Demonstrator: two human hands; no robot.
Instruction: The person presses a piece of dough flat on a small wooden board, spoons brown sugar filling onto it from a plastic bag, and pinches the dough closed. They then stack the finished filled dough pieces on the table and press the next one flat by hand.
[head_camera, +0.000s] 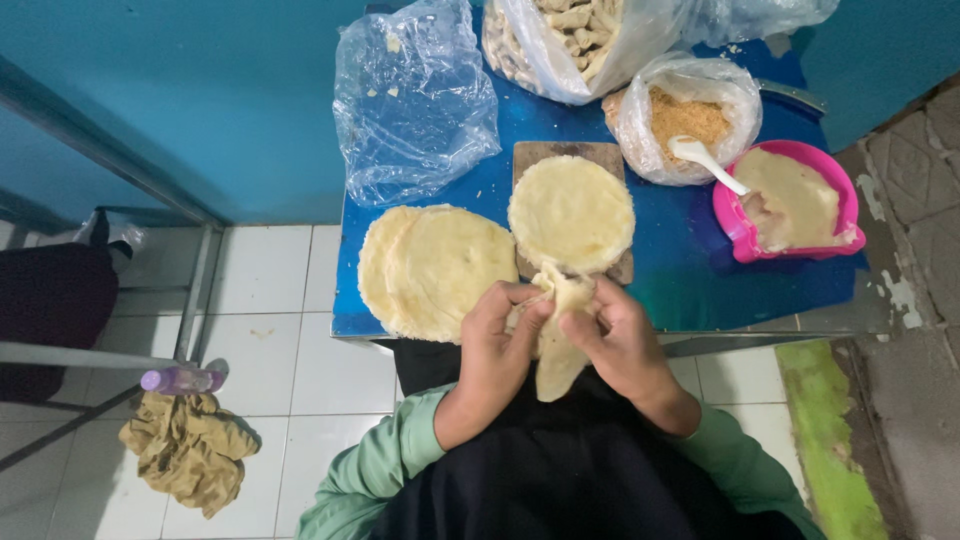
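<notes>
- We see both hands closed on one pale dough wrapper (557, 345), held just off the near edge of the blue worktop (680, 270), above the lap.
- Our left hand (497, 345) pinches its left side; our right hand (615, 335) grips the top right, and the wrapper's lower end hangs between them.
- Just beyond the hands, a round wrapper (571, 212) lies on a wooden board (570, 155).
- Left of it sits a stack of wrappers (435, 268).
- Further right stand a pink bowl (740, 225) of batter and a bag of crumbs (685, 118) with a white spoon (705, 160).
</notes>
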